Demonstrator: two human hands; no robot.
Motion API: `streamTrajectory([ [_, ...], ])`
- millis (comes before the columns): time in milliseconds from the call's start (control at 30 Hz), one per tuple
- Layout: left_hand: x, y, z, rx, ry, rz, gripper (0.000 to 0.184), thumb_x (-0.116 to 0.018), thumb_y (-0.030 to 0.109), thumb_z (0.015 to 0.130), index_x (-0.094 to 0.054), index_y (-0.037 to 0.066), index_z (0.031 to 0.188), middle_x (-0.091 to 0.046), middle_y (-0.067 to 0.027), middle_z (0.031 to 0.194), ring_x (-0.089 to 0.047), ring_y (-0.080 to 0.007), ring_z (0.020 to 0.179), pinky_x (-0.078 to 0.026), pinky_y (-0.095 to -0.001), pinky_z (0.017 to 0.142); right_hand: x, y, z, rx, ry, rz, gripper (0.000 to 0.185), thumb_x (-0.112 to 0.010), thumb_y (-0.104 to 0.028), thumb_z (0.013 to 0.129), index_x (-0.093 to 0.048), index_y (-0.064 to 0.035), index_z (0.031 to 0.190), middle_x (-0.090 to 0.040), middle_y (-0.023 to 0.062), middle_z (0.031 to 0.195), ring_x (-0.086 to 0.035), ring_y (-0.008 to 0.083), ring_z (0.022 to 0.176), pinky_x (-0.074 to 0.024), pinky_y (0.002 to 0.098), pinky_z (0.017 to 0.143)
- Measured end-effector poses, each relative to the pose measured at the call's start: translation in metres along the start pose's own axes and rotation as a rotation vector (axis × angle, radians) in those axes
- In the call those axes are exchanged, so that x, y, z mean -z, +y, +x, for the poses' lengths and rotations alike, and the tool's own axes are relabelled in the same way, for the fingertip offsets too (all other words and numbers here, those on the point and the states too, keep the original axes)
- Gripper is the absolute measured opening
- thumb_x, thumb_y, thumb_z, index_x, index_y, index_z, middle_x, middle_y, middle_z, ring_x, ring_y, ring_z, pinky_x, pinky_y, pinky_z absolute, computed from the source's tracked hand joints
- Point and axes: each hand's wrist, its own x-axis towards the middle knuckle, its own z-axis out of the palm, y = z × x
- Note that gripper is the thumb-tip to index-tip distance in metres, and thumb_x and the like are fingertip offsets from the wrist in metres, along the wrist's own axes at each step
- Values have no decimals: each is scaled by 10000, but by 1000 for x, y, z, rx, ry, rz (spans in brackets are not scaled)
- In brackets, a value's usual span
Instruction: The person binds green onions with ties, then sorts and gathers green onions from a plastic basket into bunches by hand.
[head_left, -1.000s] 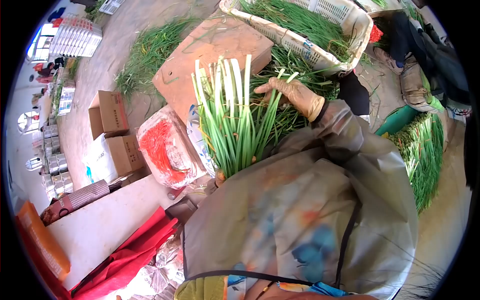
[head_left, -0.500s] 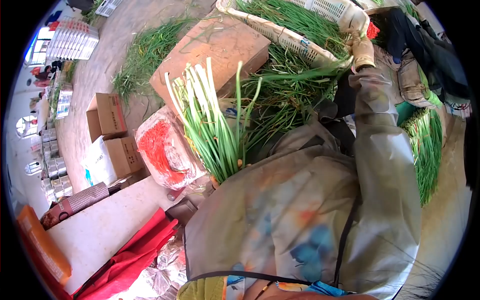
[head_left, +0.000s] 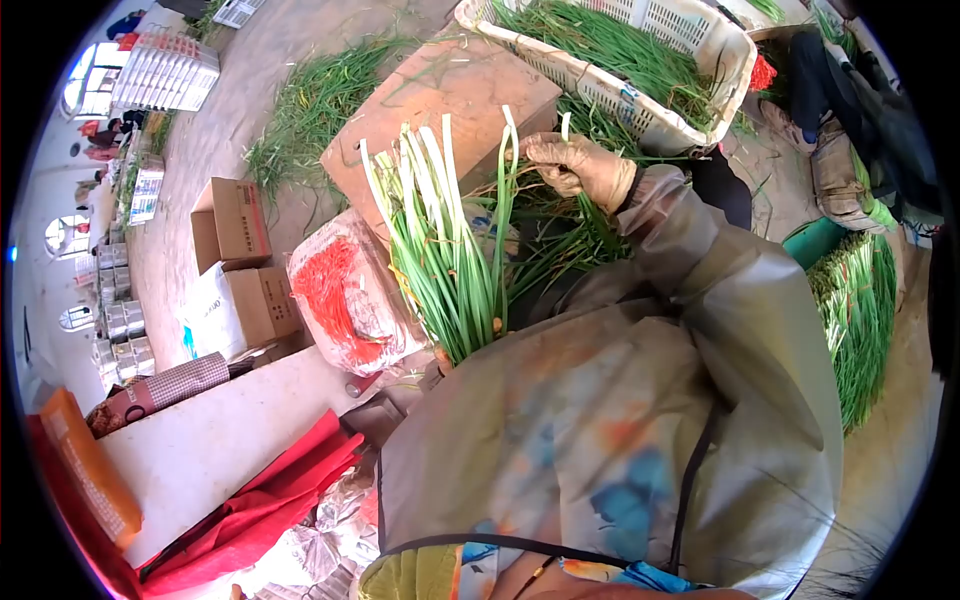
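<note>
A bunch of green stalks with pale ends (head_left: 445,240) stands upright in front of my apron, pale ends up. My left hand (head_left: 443,361) is wrapped round its lower part; only bits of its fingers show, the rest hidden by the leaves and apron. To the right of the bunch, my gloved right hand (head_left: 578,168) has its fingers closed on a thin green stalk, whose pale tip sticks up above them. Its fingertips are close to the bunch's right side. Loose greens (head_left: 565,245) lie beneath the right hand.
A white crate (head_left: 735,95) of greens stands at the top, beside a brown board (head_left: 450,80). Red ties (head_left: 335,300) lie on a block at the left, near cardboard boxes (head_left: 235,225). Bundled greens (head_left: 860,330) and a person's legs (head_left: 808,85) are at the right.
My right hand reached out to the crate's near corner, then came back beside the bunch with a stalk in its fingers. My left hand still holds the bunch.
</note>
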Motion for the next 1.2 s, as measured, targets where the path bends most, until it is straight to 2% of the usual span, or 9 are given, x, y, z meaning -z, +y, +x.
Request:
streamTrajectory([
  [300, 2, 2, 4, -4, -11, -14, 747, -761, 181, 610, -410, -7, 1242, -572, -135, 1054, -550, -234, 982, -442, -352, 847, -1, -15, -7, 84, 10, -129, 173, -645, -181, 785, -582, -70, 902, -362, -57, 506, -271, 42, 393, -199, 208, 374],
  [433, -4, 7, 7, -23, -27, -11, 748, -761, 180, 610, -409, -7, 1243, -571, -136, 1059, -549, -236, 987, -441, -353, 851, 31, -54, -11, 130, 271, -124, 151, -662, -185, 753, -598, -81, 841, -401, -33, 502, -288, 46, 382, -217, 205, 329],
  [567, -22, 15, 13, -32, -59, 17, 748, -760, 178, 609, -409, -7, 1243, -570, -138, 1063, -548, -237, 992, -440, -354, 855, 119, -97, -35, 659, 1135, -1161, 182, -648, -247, 770, -617, -112, 887, -520, 5, 585, -440, 101, 461, -383, 210, 419],
  [633, -35, 17, 26, -18, -87, 45, 748, -760, 178, 609, -409, -7, 1243, -570, -139, 1066, -548, -238, 994, -440, -354, 857, 147, -108, -52, 552, 1362, -1554, 238, -601, -350, 789, -625, -139, 897, -577, 50, 711, -518, 126, 584, -438, 269, 498],
  [700, -44, 16, 41, 0, -109, 67, 748, -760, 177, 609, -408, -7, 1244, -569, -140, 1068, -547, -239, 997, -440, -355, 859, 123, -93, -54, 559, 836, -774, 294, -605, -392, 771, -608, -120, 884, -551, 26, 678, -500, 127, 558, -426, 280, 478],
  [733, -46, 15, 49, 11, -115, 78, 748, -760, 177, 609, -408, -7, 1244, -569, -140, 1069, -547, -239, 998, -440, -355, 860, 80, -92, -59, 281, 697, -620, 285, -608, -384, 774, -605, -111, 858, -515, 1, 650, -455, 117, 524, -398, 275, 450],
  [833, -31, 22, 58, 200, -92, 154, 749, -759, 176, 609, -408, -7, 1244, -569, -141, 1072, -547, -240, 1002, -439, -356, 863, -14, -44, -52, 104, 438, -800, 283, -649, -367, 770, -627, -120, 905, -502, -10, 657, -423, 82, 551, -370, 229, 519],
  [867, -19, 30, 56, 357, -76, 207, 740, -737, 134, 607, -402, 1, 1254, -530, -167, 1158, -506, -270, 1087, -398, -373, 937, -19, -21, -42, 151, 231, -510, 340, -615, -378, 802, -592, -78, 963, -495, -11, 637, -411, 78, 527, -336, 217, 486],
  [1200, 1, 17, 40, 45, -50, 82, 635, -724, 140, 639, -448, -11, 1191, -557, -157, 1069, -553, -241, 954, -454, -351, 822, -25, -1, -27, 153, 387, -143, 247, -617, -306, 816, -650, -72, 886, -444, -49, 571, -275, 34, 418, -193, 188, 380],
])
